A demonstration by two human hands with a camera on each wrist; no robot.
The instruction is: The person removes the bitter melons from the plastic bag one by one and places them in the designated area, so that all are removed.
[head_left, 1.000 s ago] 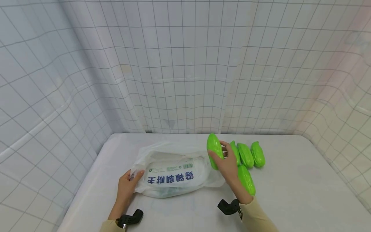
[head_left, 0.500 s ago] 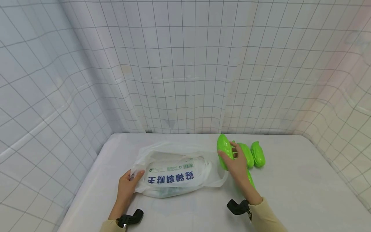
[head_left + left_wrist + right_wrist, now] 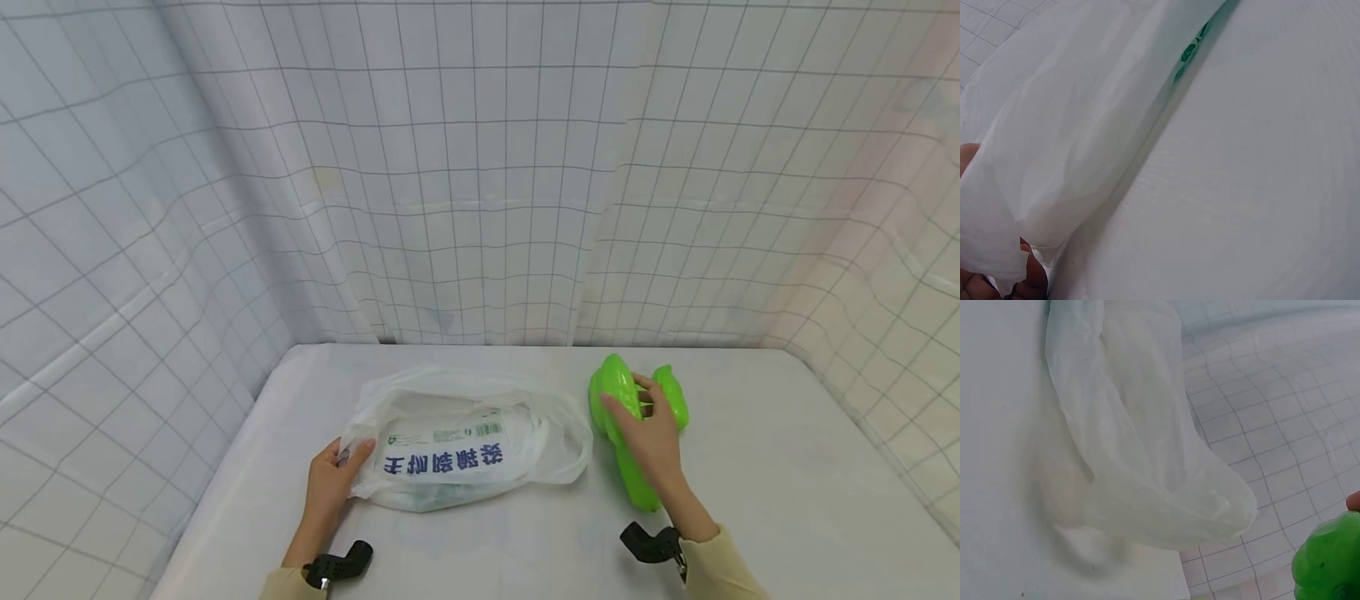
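My left hand (image 3: 327,483) grips the left edge of a white translucent plastic bag (image 3: 427,498), thumb on top; in the left wrist view the film hides most of the fingers. Dark blue characters and a green-printed label show on the bag, whose mouth gapes a little. My right hand (image 3: 655,437) holds a glossy bright green gourd-like piece (image 3: 617,385) between thumb and fingers, to the right of the bag. Its lumpy end (image 3: 1329,562) shows in the right wrist view. Similar green pieces (image 3: 637,483) lie beneath and around this hand, partly covered by it.
A white-covered table (image 3: 765,467) carries everything. Gridded white curtains (image 3: 480,208) rise behind it and on both sides. Another green piece (image 3: 673,398) lies just right of my right hand. The bag's loose right end (image 3: 573,450) reaches close to the green pieces.
My right hand has moved right, away from the bag, with the green gourd-like piece still held, and is now over the other green pieces. My left hand and the bag stay in place.
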